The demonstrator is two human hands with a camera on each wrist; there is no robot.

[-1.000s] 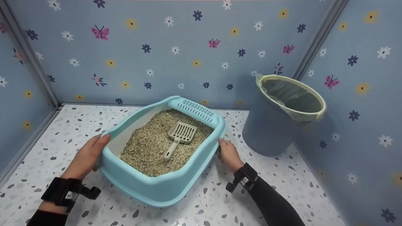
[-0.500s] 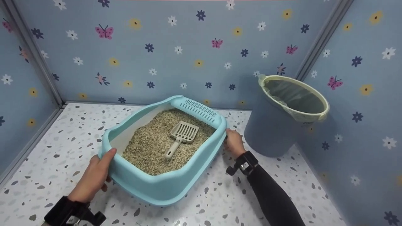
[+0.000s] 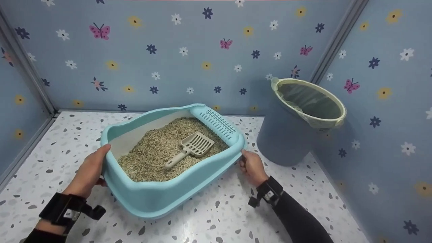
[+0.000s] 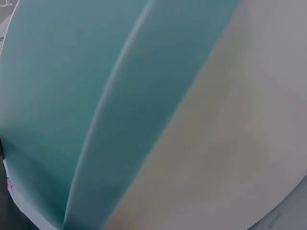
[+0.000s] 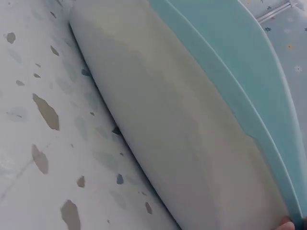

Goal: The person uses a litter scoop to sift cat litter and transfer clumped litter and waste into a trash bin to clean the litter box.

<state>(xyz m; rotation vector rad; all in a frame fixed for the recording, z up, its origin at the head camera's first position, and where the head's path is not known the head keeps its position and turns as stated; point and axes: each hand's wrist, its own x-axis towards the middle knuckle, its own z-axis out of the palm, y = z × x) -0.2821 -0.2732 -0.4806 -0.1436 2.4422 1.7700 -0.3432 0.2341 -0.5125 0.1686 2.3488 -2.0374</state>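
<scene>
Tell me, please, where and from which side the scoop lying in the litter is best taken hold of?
Grip the scoop by its handle, coming from above at the near-left end. The handle lies bare on the litter and points toward the person; the slotted head is broad and flat, poorer to pinch.

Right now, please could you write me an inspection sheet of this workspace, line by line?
Surface: speckled white terrazzo floor, no spill seen.
Job's things: turquoise litter box filled with pale litter pellets; beige slotted scoop lies on the pellets.
Clutter: nothing seen.
Hands: left hand grips the box's left rim; right hand holds its right rim.
Cables: nothing seen; black wrist straps only.
Surroundings: blue bin with a liner bag stands right of the box; blue flowered walls on three sides.
</scene>
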